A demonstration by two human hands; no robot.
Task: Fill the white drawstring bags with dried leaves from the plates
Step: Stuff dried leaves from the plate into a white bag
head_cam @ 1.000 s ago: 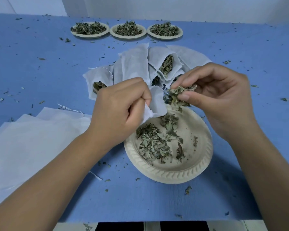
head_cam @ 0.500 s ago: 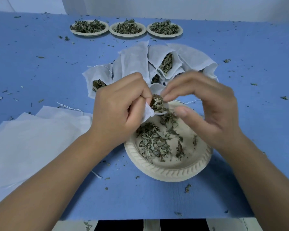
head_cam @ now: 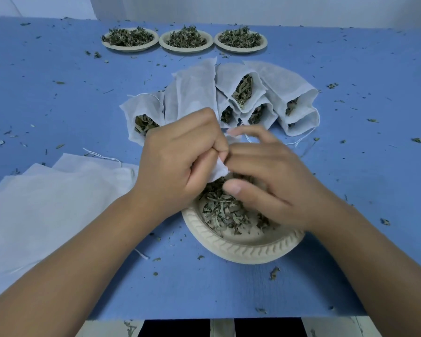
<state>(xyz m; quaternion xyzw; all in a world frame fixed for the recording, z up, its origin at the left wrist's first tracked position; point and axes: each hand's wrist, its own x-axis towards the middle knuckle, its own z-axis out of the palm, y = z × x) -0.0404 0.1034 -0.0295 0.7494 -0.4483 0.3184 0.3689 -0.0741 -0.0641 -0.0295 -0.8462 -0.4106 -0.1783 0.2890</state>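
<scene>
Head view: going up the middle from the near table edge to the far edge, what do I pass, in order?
near plate of loose leaves → left hand and right hand at the white bag → filled bags in a pile → three full plates in a row

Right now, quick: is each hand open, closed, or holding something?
Left hand: closed, gripping a white bag.
Right hand: open, reaching to the bag's mouth, thumb apart, nothing pinched.
</scene>
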